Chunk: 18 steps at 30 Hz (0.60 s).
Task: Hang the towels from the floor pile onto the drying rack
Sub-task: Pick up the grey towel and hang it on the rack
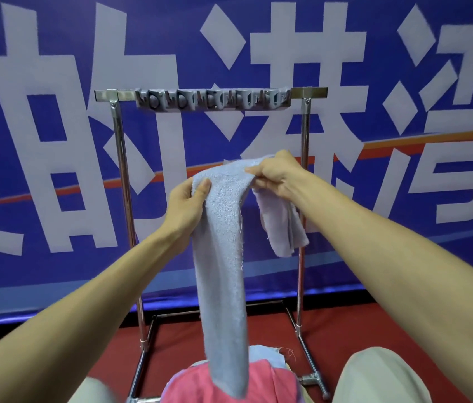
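Note:
A light blue towel hangs in the air in front of the metal drying rack, held up by both hands. My left hand grips its upper left edge, thumb on the front. My right hand pinches the top edge further right, and a shorter part of the towel droops beneath it. The towel's long end reaches down to the floor pile, where a pink towel and another light blue towel lie. The rack's top bar carries a grey strip of clips with nothing on it.
A blue banner with large white characters stands right behind the rack. The rack's base frame rests on red floor. My knees in beige trousers flank the pile at the bottom of the view.

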Available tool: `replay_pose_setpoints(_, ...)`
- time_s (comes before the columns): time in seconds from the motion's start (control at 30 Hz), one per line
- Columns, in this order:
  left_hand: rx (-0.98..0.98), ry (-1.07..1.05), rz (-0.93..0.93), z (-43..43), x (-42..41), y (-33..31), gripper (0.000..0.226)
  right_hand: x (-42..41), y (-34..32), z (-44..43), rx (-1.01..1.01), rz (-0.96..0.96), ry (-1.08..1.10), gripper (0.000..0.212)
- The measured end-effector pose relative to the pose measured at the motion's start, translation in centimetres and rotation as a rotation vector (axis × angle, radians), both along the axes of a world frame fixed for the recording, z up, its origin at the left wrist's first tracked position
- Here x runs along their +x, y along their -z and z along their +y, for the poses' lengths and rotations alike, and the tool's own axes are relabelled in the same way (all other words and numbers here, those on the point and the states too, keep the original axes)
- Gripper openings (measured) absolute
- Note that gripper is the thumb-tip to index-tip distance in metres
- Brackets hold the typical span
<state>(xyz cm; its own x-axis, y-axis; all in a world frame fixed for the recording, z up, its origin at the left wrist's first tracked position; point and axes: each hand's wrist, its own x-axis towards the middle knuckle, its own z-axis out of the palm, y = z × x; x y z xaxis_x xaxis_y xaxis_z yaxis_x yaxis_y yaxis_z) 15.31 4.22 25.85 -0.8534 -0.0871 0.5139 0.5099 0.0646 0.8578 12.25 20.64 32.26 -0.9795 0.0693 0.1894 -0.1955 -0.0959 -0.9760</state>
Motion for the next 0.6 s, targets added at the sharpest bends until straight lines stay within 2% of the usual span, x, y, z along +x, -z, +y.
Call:
replay_pose_setpoints(0.17, -0.089, 0.011, 0.027, 0.6, -0.7, -2.7, 0.022, 0.6, 0.0, 1.7, -0.060, -0.102, -0.080, 0.028)
replay_pose_setpoints(0.23, -0.132, 0.029, 0.042, 0.9, -0.9, -4.0, 0.023, 1.0, -0.1, 2.8, 0.002, -0.156, -0.153, 0.031)
replay_pose_setpoints(0.33, -0.238, 0.071, 0.004, 1.3, -1.3, -5.9, 0.029, 0.9, -0.1, 4.3, 0.349, -0.164, -0.063, 0.024)
replay_pose_setpoints(0.4, -0.329, 0.111, -0.018, 1.3, -1.6, -6.8, 0.032, 0.3, 0.2, 4.6, 0.589, -0.069, 0.060, 0.019)
replay_pose_setpoints(0.43, -0.356, 0.121, -0.028, 1.3, -1.7, -7.2, 0.032, 0.0, 0.3, 4.3, 0.625, 0.008, 0.083, 0.016)
replay_pose_setpoints(0.5, -0.387, 0.135, -0.038, 1.2, -1.8, -8.0, 0.029, -0.7, 0.4, 3.2, 0.556, 0.142, 0.058, 0.017)
replay_pose_setpoints(0.6, -0.418, 0.165, -0.064, 0.6, -1.9, -9.6, 0.033, -1.9, -0.3, 0.8, 0.336, 0.168, -0.143, 0.036)
